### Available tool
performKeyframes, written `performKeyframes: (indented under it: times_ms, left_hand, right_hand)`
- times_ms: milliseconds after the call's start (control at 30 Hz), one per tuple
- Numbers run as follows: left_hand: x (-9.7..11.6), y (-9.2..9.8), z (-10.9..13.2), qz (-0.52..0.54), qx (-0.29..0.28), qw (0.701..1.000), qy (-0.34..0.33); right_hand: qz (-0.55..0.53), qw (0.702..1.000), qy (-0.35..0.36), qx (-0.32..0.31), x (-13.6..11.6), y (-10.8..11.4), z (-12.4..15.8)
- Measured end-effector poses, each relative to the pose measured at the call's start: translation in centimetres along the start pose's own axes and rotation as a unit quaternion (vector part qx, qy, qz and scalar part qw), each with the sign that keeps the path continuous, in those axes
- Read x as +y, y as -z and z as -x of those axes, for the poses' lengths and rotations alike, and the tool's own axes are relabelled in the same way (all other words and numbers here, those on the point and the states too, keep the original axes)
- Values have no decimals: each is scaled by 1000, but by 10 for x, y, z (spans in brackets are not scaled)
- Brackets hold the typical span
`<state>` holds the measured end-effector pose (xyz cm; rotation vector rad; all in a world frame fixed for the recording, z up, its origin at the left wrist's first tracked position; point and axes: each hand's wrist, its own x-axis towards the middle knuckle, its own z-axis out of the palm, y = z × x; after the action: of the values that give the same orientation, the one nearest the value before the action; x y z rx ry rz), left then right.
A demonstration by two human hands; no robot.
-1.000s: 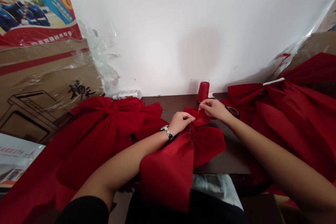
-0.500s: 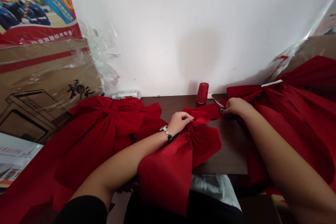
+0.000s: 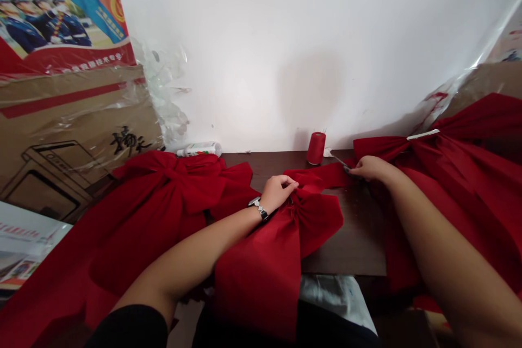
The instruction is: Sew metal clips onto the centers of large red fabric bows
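Note:
A large red fabric bow (image 3: 316,223) lies at the table's front edge, with one long tail hanging toward me. My left hand (image 3: 279,192), a watch on its wrist, grips the bow's gathered knot. My right hand (image 3: 369,168) is at the far end of the bow's upper loop and is shut on a pair of scissors (image 3: 339,159). Only their metal blades show, pointing up and left beside the red fabric. The handles are hidden by my fingers.
Other big red bows lie to the left (image 3: 163,190) and right (image 3: 452,185) on the dark wooden table (image 3: 350,244). A red thread spool (image 3: 316,148) and a white tube (image 3: 199,149) stand by the white wall. Cardboard (image 3: 69,119) leans at the left.
My right hand has moved right from the bow's top, away from where it pinched a thin pointed item, and has taken up the scissors. My left hand stays on the knot.

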<state>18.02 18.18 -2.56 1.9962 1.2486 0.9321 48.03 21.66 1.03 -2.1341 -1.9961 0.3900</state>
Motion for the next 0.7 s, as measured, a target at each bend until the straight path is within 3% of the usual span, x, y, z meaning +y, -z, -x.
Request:
performKeyframes:
  times_ms: [67, 133, 200, 367, 533, 700]
  left_hand:
    - [-1, 0, 0, 4, 1, 1000, 4]
    - [-1, -1, 0, 5, 5, 1000, 3]
    - [0, -1, 0, 3, 11, 1000, 5]
    - [1, 0, 0, 7, 11, 1000, 13]
    - [1, 0, -1, -8, 6, 1000, 7]
    - [1, 1, 0, -4, 5, 1000, 12]
  right_hand:
    - [-122, 990, 15, -71, -2, 8, 5]
    - [-253, 961, 66, -85, -7, 14, 11]
    - [-309, 942, 92, -94, -14, 16, 18]
    - [-220, 958, 69, -168, -24, 12, 23]
    - [-215, 968, 48, -123, -24, 12, 21]
    - [-286, 941, 125, -131, -34, 16, 32]
